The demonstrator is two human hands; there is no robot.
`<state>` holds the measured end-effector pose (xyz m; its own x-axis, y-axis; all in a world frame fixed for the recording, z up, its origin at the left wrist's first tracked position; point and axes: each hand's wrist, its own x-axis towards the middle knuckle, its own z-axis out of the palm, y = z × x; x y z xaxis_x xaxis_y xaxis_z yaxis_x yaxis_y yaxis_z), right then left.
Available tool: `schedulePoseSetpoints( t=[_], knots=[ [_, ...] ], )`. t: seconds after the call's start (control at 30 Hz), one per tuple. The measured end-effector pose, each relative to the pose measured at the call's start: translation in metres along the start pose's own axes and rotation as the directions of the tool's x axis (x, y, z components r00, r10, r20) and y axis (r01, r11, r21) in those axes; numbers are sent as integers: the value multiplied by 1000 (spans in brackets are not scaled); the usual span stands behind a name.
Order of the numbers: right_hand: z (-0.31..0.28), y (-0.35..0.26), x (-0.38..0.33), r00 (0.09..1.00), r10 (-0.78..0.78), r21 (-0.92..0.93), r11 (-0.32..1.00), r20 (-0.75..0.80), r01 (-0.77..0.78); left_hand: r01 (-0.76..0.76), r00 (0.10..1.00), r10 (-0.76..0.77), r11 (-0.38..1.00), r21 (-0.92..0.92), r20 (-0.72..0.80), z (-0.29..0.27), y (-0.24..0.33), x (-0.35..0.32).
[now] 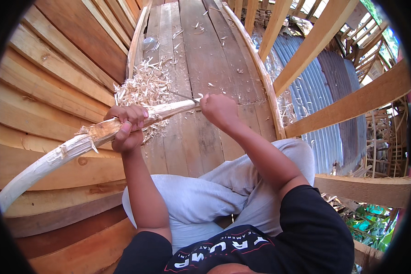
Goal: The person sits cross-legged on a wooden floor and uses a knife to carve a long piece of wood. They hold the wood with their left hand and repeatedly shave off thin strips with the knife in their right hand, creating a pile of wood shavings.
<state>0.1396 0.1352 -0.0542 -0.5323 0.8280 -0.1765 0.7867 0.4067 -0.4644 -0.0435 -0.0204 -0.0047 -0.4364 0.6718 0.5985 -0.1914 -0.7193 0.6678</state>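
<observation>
Left hand [129, 124] wrapped firmly around pale peeled pole [80, 145]; pole slants in front of person, above plank floor [203, 59]. Right hand [218, 109] clenched on thin-bladed tool [181, 95], near pole's right end; whether blade touches, cannot tell. Curled shavings [144, 84] heaped on floor, beyond left hand.

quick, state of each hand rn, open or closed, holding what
Left hand: closed around the pale wooden pole.
Right hand: closed, apparently holding a thin-bladed tool; its handle is hidden.
</observation>
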Motion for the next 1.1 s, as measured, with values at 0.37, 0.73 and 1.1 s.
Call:
schedulePoseSetpoints(
  t=[0.37, 0.73, 1.1],
  knots=[
    [0, -3, 5, 995, 71, 67, 995, 76, -76, -17, 999, 17, 1000, -13, 48, -3, -2, -1],
    [5, 0, 9, 995, 89, 116, 989, 43, -93, -1, 1000, 0, 999, 41, 24, 2, -2, 3],
    [15, 16, 17, 989, 124, 76, 989, 84, -130, -9, 999, 9, 1000, -9, -41, 3, 0, 1]
  ],
)
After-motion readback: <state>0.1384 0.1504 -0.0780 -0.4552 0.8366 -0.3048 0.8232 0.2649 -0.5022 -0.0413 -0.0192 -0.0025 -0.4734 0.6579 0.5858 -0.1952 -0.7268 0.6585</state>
